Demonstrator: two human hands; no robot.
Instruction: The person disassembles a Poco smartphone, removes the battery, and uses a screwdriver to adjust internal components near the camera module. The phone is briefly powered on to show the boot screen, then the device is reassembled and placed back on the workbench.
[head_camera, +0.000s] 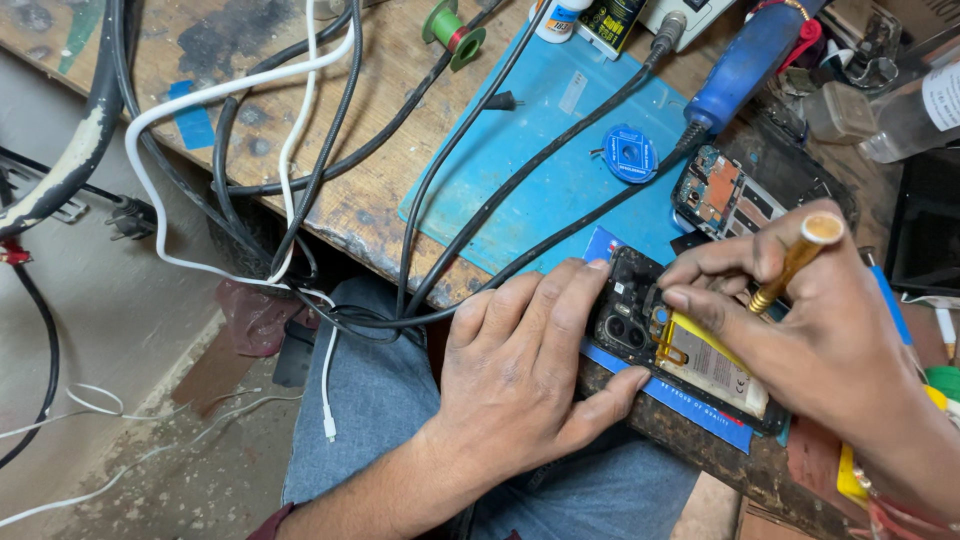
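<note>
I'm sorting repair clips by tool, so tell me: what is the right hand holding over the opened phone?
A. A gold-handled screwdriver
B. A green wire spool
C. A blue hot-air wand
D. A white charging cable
A: the right hand pinches a gold-handled screwdriver with its tip down at the opened phone, which the left hand steadies.

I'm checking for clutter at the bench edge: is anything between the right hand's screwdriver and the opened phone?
Nothing visible does. The right hand holds the gold screwdriver directly over the opened phone, while the left hand grips the phone's camera end. The black cables lie to the side.
</note>
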